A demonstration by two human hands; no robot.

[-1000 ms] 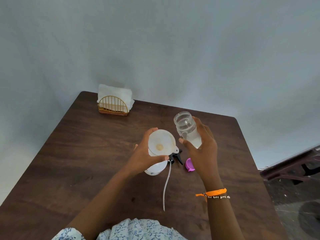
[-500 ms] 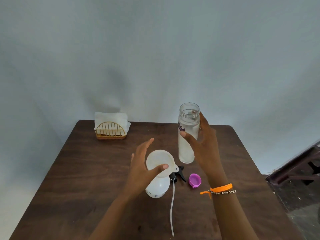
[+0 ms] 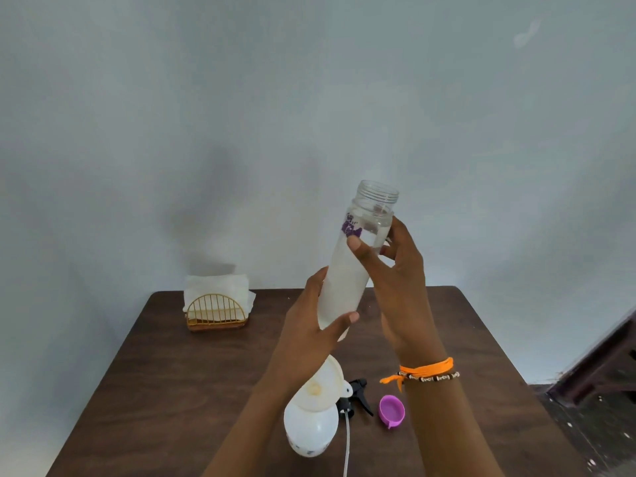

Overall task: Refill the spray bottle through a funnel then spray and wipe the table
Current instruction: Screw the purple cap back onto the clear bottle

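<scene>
A tall clear water bottle [image 3: 347, 270], uncapped and holding liquid, is raised above the table and tilted slightly. My right hand [image 3: 395, 280] grips its upper part and my left hand [image 3: 309, 332] grips its lower end. Below them the white spray bottle [image 3: 309, 430] stands on the table with a white funnel [image 3: 321, 387] in its neck, and neither hand touches it. The black spray head [image 3: 358, 395] with its white tube [image 3: 347, 445] lies beside the bottle. A purple cap [image 3: 391, 409] lies to the right.
A gold wire holder with white napkins [image 3: 216, 306] stands at the back left of the dark wooden table [image 3: 172, 390]. Dark furniture [image 3: 599, 366] stands off the table's right side. A plain wall is behind.
My left hand let go of the funnel and took hold of the water bottle's lower end. Both hands lifted the bottle higher. The view tilted upward.
</scene>
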